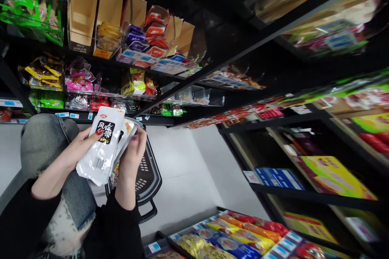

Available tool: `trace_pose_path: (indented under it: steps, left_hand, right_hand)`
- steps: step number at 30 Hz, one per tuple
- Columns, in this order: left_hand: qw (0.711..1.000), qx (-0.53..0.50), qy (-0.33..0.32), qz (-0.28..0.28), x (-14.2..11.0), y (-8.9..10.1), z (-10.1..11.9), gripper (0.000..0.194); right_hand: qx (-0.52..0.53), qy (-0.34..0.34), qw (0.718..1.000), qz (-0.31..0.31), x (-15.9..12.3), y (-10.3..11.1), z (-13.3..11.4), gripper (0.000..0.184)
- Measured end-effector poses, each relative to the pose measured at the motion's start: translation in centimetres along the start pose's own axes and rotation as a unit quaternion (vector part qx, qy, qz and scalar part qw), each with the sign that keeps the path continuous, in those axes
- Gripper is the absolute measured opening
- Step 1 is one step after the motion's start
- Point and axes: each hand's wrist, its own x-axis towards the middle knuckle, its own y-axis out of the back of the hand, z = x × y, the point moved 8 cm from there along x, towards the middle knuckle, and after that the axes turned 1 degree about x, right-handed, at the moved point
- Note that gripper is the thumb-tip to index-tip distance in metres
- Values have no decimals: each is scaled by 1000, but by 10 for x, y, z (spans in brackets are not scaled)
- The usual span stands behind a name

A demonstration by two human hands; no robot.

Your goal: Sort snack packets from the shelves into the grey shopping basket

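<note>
My left hand (79, 146) grips a white snack packet (101, 145) with black characters and a barcode, thumb with a red nail on its front. My right hand (133, 154) is closed on the edges of more packets (127, 131) stacked just behind the white one. Both hands hold the stack above a black shopping basket (148, 174) that stands on the pale floor. My knee in blue denim (45, 137) is raised at the left, beside my left hand. Both sleeves are black.
Black shelves rise all round. Brown paper bags (83, 6) and small colourful packets (148, 32) fill the upper shelves at the back. Boxed goods (331, 176) sit on the right shelves. Bright snack bags (240, 238) lie in a low tray at the bottom.
</note>
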Motion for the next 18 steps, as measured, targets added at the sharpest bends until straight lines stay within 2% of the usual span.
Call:
trace_pose_path:
  steps: [3,5,11,15,18]
  left_hand:
    - [999,1,-33,15,0,3,5,45]
    - [998,22,-57,21,0,5,9,47]
    - [994,41,-103,14,1,7,17,46]
    - [992,38,-120,27,1,9,19,38]
    - [991,35,-123,26,0,7,22,39]
  right_hand:
    - [-17,-30,996,-81,-8,-14,-13,76]
    - [-11,-59,991,-120,-10,-21,-13,87]
    - [48,-119,986,-102,-6,-15,-1,79]
    - [26,-94,991,-86,-4,-10,-7,49]
    - [17,-78,995,-59,-4,-6,-10,37]
